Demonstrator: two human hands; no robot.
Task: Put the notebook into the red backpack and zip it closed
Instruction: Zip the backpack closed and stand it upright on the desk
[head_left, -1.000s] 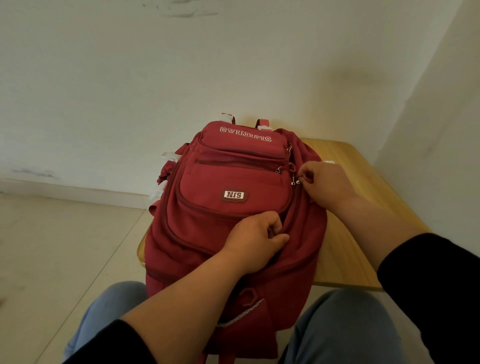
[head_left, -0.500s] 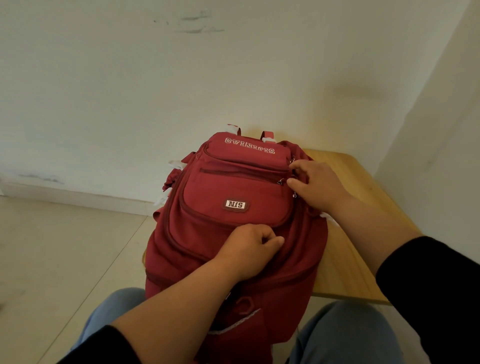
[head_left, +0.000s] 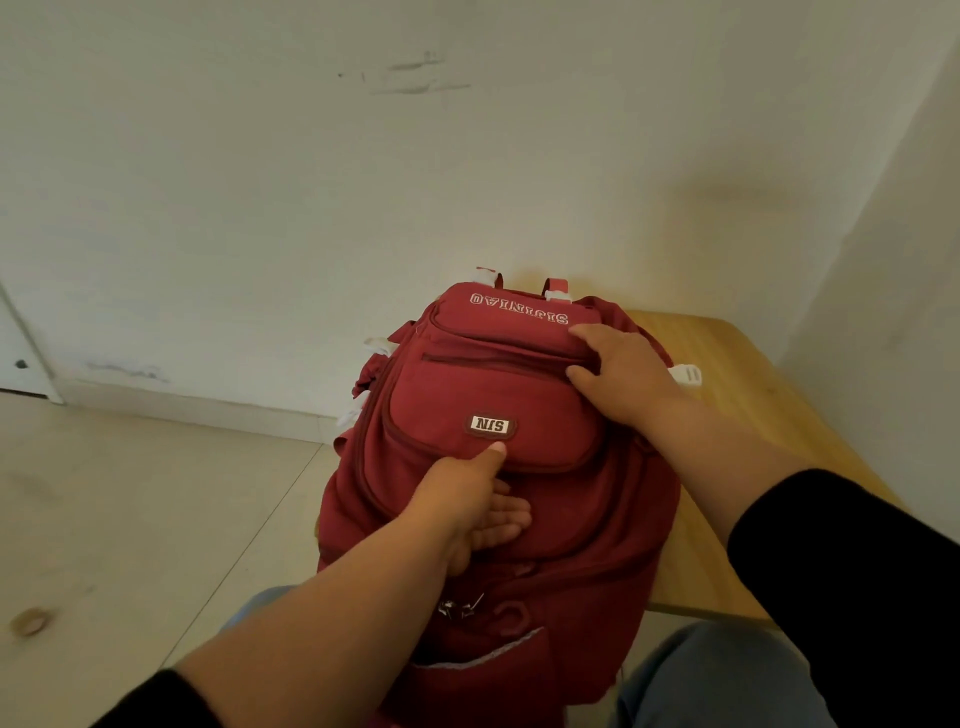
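The red backpack (head_left: 467, 384) lies front side up on a small wooden table (head_left: 737, 395), its lower end hanging over my lap. My left hand (head_left: 478, 499) rests on the middle of the bag, fingers loose and thumb stretched up towards the white SIN patch (head_left: 490, 425). My right hand (head_left: 623, 374) lies on the bag's upper right corner, thumb and fingers spread around the end of the top pocket. Two metal zipper pulls (head_left: 460, 608) hang near the bag's lower end. No notebook is in sight.
A white wall stands right behind the table and another closes in on the right. A white strap buckle (head_left: 685, 375) pokes out beside my right hand. Pale tiled floor (head_left: 130, 519) spreads to the left. My knees in jeans (head_left: 717, 675) sit under the bag.
My right hand let go of the zipper pull and slid up to the top pocket's corner. My left hand uncurled, its thumb now reaching upward. The view tilted down slightly.
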